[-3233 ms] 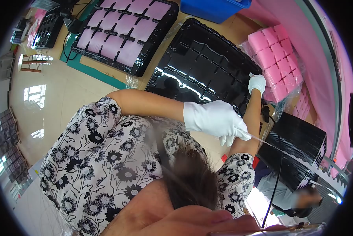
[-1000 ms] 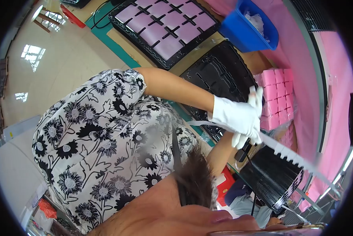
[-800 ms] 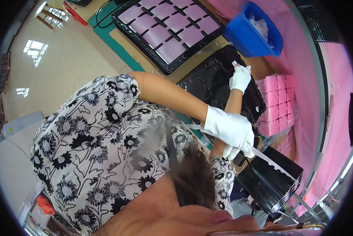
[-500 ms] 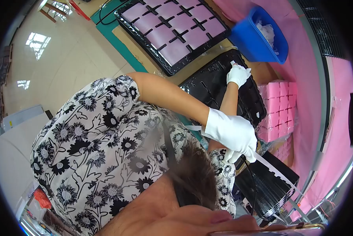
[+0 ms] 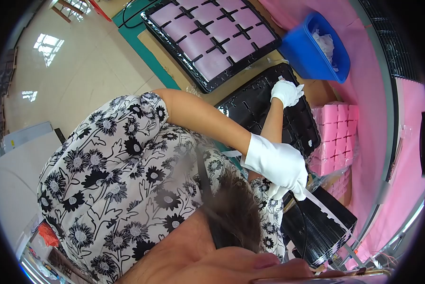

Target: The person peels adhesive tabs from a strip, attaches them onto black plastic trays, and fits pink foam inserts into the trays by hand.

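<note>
My left hand, in a white glove, is closed around a long white strip with a notched edge. The strip runs down to the right past a black stack. My left forearm crosses over my right arm. My right hand, also gloved, rests at the upper part of a black moulded tray. Its fingers are bunched together, and what they hold is too small to tell. Beside them a small white piece shows on the tray; another sits near its right edge.
Behind is a black tray with pink foam. A blue bin holds crumpled white material. Wrapped pink foam blocks stand right of the black tray. Below them are stacked black trays and a black cable. A stool stands upper left.
My right hand has moved from near the pink blocks onto the upper part of the black tray. My left hand still grips the strip. The whole view has shifted, showing more of the blue bin.
</note>
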